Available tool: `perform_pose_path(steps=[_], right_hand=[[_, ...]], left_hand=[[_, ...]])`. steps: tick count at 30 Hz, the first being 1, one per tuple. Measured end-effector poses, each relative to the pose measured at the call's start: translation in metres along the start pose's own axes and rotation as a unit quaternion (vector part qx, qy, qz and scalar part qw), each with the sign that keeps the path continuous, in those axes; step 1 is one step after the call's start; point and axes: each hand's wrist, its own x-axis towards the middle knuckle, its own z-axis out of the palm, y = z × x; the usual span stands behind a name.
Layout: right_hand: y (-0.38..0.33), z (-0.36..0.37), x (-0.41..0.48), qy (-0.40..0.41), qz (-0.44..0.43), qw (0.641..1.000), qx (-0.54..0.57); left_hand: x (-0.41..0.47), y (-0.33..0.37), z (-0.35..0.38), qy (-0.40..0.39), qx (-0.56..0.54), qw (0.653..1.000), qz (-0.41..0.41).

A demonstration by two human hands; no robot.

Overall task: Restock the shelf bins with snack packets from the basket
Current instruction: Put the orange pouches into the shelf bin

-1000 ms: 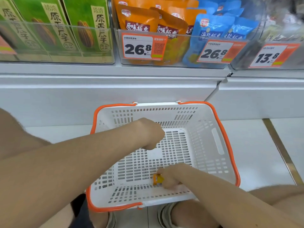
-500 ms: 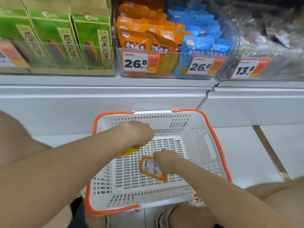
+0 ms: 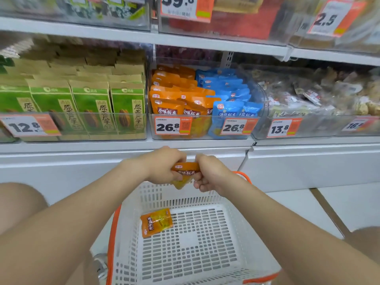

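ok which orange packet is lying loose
The orange packet lying flat on the basket floor. The held packet is gripped between left hand and right hand above it; the rest stand in the shelf bin.

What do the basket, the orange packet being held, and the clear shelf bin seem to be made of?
Basket: white moulded plastic, matte, slotted walls, orange rim. Orange packet: likely glossy plastic film; it creases and shines. Shelf bin: clear rigid plastic, perhaps acrylic; contents show through.
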Motion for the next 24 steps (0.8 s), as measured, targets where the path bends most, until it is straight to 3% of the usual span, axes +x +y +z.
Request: perform_pose_path(steps=[3,6,10,12,14,16,18,22,24], right_hand=[[-0.033,-0.009,-0.003,0.095,-0.124,0.981,-0.116],[-0.062,-0.015,-0.006,0.21,-0.254,0.91,-0.251],[-0.097,-0.029,-0.011,0.331,-0.314,0.838,-0.298],[-0.112,-0.039,-0.01,0.365,-0.321,0.82,-0.303],[-0.121,-0.046,-0.007,0.364,-0.343,0.81,-0.306],[-0.126,-0.049,-0.003,0.325,-0.395,0.812,-0.281],[-0.127,-0.048,-0.003,0.266,-0.414,0.841,-0.224],[-0.133,-0.043,-0.005,0.176,-0.369,0.905,-0.122],[-0.138,-0.046,-0.005,0.153,-0.349,0.917,-0.118]], left_hand=[[-0.002,0.004,-0.026,0.069,-0.05,0.996,0.01],[-0.006,0.01,-0.048,0.127,-0.187,0.974,0.004],[-0.009,0.026,-0.069,0.153,-0.484,0.861,-0.023],[-0.003,0.029,-0.075,0.181,-0.553,0.812,-0.04],[0.003,0.031,-0.08,0.215,-0.574,0.788,-0.057],[0.009,0.033,-0.084,0.25,-0.569,0.781,-0.065],[0.014,0.033,-0.087,0.278,-0.568,0.771,-0.075],[0.02,0.036,-0.093,0.288,-0.561,0.769,-0.1],[0.021,0.038,-0.099,0.29,-0.516,0.796,-0.127]])
